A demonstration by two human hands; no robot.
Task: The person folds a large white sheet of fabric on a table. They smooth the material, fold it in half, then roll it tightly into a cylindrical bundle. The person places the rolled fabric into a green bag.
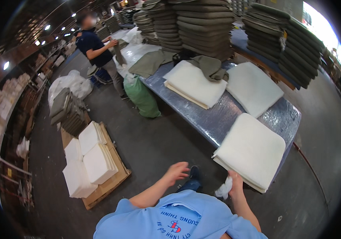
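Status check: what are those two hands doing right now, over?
Left hand open, empty, hanging over the floor. Right hand closed on a white scrap at the near edge of the white foam pad. Nothing blocking the pad.

Right hand (235, 180) fingers hidden (behind white scrap (224, 189)) — grip unclear.

Just one view here: a head-worn fisheye looking steeply down over the wearer's own blue shirt at the lower edge. It faces the long table (218, 119) running toward the upper middle, close up, with edges bending near the rim.
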